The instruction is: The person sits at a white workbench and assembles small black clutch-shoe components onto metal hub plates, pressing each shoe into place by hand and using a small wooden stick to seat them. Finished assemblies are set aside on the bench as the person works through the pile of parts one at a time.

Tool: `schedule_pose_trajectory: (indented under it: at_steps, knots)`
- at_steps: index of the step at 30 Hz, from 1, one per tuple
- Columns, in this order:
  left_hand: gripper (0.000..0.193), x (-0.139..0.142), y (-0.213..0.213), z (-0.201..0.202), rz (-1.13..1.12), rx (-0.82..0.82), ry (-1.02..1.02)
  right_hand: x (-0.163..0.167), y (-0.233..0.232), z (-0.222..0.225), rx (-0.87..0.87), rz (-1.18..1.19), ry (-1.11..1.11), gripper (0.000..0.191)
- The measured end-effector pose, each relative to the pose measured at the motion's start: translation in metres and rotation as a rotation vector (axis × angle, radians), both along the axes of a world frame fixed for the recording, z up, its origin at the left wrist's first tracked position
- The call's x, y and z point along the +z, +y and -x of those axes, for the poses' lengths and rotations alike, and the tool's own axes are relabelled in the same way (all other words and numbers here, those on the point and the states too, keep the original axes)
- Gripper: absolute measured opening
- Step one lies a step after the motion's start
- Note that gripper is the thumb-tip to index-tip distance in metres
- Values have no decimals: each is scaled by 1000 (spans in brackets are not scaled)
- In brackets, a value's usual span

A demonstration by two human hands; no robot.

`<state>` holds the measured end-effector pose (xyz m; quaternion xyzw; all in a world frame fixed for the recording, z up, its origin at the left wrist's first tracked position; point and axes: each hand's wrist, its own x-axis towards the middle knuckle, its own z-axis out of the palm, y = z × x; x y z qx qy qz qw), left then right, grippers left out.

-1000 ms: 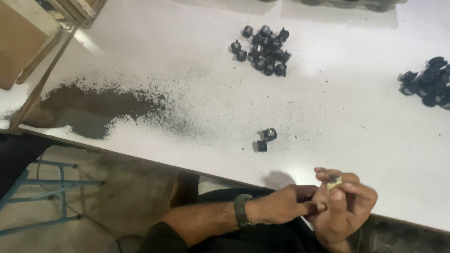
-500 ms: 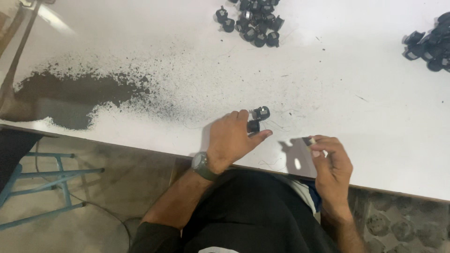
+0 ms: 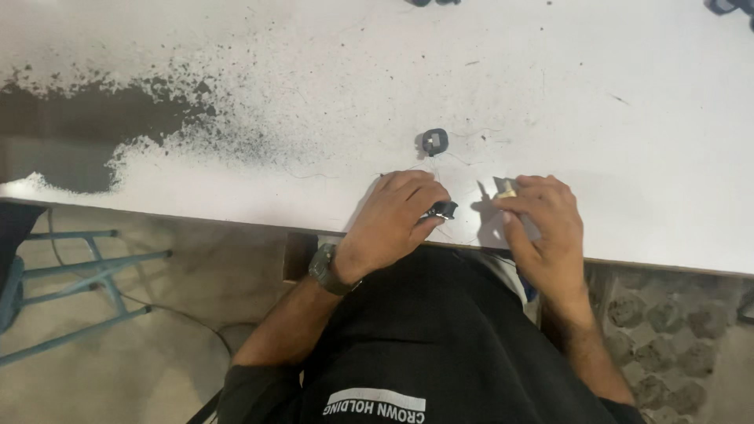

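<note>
Sitting at a white table (image 3: pixel 628 118), a person pinches a small black part (image 3: pixel 444 209) in the left hand (image 3: pixel 397 224) near the table's edge, while the right hand (image 3: pixel 542 228) grips a small pale piece (image 3: pixel 507 188). The hands sit apart; joining the two pieces would likely need careful alignment. Another black part (image 3: pixel 434 141) lies farther off.

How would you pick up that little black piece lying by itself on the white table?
Probably from above, pinching the small black part across its two outer sides with thumb and forefinger. It lies low on the white table, apart from both hands, with bare surface all round it, so nothing blocks fingers coming straight down. Its finer shape is too small to tell.
</note>
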<state>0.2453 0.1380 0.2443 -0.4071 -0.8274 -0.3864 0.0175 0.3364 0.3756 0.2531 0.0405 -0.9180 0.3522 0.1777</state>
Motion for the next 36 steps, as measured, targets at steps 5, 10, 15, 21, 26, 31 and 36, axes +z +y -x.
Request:
schedule_pose_trajectory:
  at_steps: [5, 10, 15, 21, 26, 31, 36]
  knots:
    - [35, 1, -3, 3, -3, 9, -17, 4, -22, 15, 94, -170, -10, 32]
    - [36, 4, -6, 2, 0, 1, 24, 3, -39, 21, 142, -228, -20, 45]
    - [32, 4, -4, -1, -53, -25, 110, -5, -40, 22, 123, -249, -20, 42]
    - [21, 12, -2, -8, -128, -20, 222, -2, -47, 17, 18, -235, 16, 42]
    - [19, 13, -6, -15, -91, 53, 290, -1, -54, 12, -66, -243, 51, 43]
    - [18, 8, -5, -20, -83, 118, 263, -4, -55, 11, -55, -260, 68, 42]
    - [15, 10, -2, -17, -77, 172, 229, -6, -54, 13, -72, -256, 73, 41]
